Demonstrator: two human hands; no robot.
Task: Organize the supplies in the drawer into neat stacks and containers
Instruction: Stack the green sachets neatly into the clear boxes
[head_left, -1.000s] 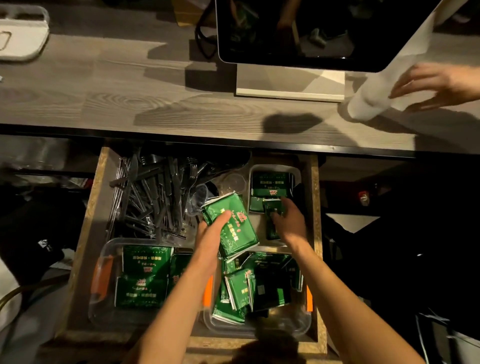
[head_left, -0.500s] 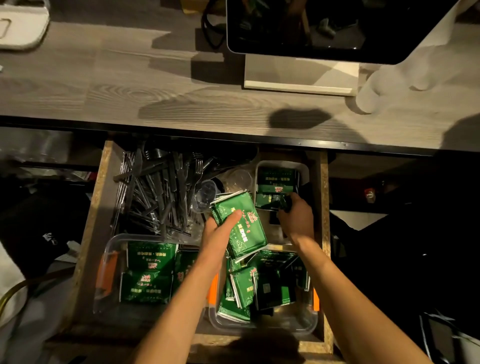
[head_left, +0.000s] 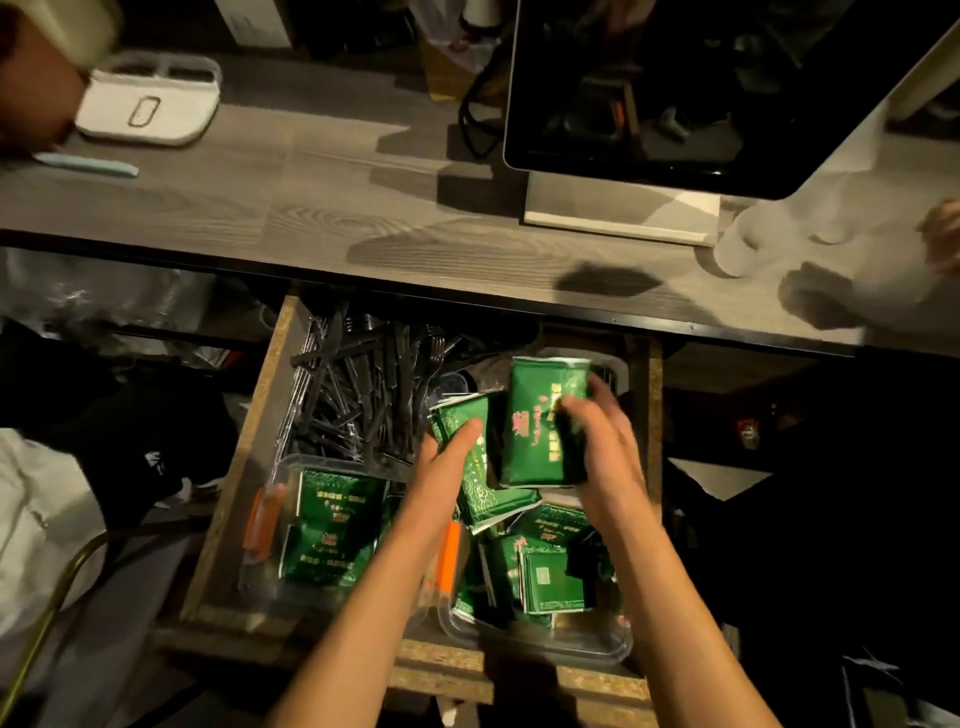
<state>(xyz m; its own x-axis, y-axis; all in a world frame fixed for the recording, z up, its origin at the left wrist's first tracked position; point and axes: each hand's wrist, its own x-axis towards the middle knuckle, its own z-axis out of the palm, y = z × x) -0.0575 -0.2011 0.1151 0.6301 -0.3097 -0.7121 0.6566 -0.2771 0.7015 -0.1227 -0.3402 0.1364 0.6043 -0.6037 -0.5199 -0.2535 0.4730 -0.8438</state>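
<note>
Monitor (head_left: 701, 88) and white tray (head_left: 148, 104) on counter (head_left: 311, 218)

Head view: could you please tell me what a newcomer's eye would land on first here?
The two hands over the open drawer: the right hand grips a stack of green packets, the left hand holds another stack beside it. Behind and to the left lies black cutlery.

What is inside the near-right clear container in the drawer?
The near-right clear container holds jumbled green packets, some on edge. The right forearm and held packets cover its far end; its floor is barely visible.
</note>
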